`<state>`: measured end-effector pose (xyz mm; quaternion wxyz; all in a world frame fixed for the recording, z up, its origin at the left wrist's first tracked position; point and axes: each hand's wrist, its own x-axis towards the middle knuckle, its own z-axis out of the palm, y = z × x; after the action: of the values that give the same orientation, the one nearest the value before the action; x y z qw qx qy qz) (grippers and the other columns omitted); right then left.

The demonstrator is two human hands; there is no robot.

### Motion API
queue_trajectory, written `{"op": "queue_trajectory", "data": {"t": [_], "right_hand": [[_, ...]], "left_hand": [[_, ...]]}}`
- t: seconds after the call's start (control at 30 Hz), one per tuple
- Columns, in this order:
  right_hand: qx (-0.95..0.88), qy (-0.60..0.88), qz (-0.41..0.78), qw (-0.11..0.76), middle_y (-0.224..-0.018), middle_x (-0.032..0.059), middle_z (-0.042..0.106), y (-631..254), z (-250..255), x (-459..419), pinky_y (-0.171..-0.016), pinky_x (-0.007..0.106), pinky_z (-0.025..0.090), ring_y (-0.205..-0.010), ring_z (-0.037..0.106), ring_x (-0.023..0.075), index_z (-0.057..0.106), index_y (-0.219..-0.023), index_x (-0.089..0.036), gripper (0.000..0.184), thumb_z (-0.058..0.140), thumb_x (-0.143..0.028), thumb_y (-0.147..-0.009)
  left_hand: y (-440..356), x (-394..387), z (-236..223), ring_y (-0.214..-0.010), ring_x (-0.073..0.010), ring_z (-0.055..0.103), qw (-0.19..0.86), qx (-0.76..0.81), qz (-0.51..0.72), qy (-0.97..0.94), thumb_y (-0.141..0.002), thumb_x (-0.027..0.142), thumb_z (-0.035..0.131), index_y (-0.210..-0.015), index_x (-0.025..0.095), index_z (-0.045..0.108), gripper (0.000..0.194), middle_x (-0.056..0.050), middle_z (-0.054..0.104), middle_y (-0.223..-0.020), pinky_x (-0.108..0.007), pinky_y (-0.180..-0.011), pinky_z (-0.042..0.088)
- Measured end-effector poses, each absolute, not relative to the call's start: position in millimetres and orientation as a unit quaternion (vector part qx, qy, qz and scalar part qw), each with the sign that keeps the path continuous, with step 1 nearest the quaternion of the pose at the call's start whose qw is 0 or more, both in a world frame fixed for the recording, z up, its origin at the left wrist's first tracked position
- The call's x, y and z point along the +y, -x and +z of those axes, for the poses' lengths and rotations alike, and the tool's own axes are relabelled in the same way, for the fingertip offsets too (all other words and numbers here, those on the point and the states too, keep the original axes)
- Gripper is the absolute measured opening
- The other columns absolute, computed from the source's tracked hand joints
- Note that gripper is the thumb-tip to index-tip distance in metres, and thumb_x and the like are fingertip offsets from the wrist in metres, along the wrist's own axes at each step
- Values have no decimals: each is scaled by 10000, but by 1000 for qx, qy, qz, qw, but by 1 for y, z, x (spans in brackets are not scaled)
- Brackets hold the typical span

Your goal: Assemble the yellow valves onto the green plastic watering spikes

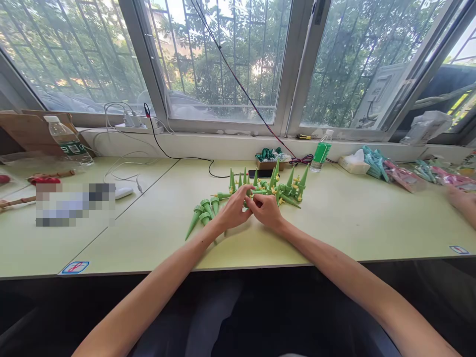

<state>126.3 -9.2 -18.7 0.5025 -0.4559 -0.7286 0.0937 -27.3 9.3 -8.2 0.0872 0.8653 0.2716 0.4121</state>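
Green, cone-shaped plastic spikes (303,179) stand and lie just beyond the left hand (234,209) and right hand (267,210), which meet, fingers curled; what they hold cannot be told. More lie leftward on the pale-yellow tabletop (357,223). Likely light, stiff, smooth; wide collars (205,203) seem the best hold.

The green plastic spikes (290,179) were slender cones, each tapering from a broad end to a sharp tip. Many stood upright on the bench (334,223) in a crowded cluster, tips to the ceiling, some leaning a little, with small yellow pieces (273,190) low among them. At the cluster's right front, one spike (291,200) lay flat, its tip pointing right and toward the near edge. Well to the left, several loose spikes (208,209) lay close together on their sides, wide ridged caps away from the near edge, tips toward it.
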Motion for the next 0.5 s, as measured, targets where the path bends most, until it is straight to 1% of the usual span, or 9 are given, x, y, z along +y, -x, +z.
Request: {"op": "queue_trajectory", "data": {"t": [0.1,0.2,0.27,0.33,0.5], "right_hand": [[-714,460,97,520,-468,-48,327,-130,-15,-8,-505,268,233,-466,308,96,336,-544,-211,494,435,-473,-951],[-689,472,76,545,-481,-33,383,-137,-11,-4,-525,268,264,-477,345,105,374,-560,-210,518,333,-479,-1001],[-673,480,60,559,-497,-27,421,-142,-9,-2,-536,267,280,-482,368,108,409,-577,-209,516,325,-475,-1012],[-663,490,46,565,-492,-33,406,-147,-7,1,-535,267,275,-472,358,109,422,-592,-210,502,341,-469,-1014],[-666,500,12,553,-506,-43,371,-152,-7,4,-534,269,251,-484,320,114,379,-605,-217,452,387,-433,-1002]], "left_hand": [[28,12,-7,-868,-145,613,103,296,426,-849,-845,198,613,-1280,204,450,465,-108,587,-1213,-274,-726,565],[29,14,-5,-847,-134,613,105,329,436,-831,-896,298,613,-1289,197,470,431,-110,583,-1217,-256,-698,571],[29,15,-4,-816,-129,620,98,348,442,-821,-913,290,592,-1275,194,502,385,-98,603,-1184,-260,-700,566],[30,15,-4,-769,-120,618,93,360,443,-816,-921,260,572,-1244,194,544,331,-82,629,-1139,-262,-696,552],[29,15,-6,-694,-109,589,85,365,419,-827,-916,216,568,-1171,197,613,260,-46,677,-1031,-263,-702,517]]}}
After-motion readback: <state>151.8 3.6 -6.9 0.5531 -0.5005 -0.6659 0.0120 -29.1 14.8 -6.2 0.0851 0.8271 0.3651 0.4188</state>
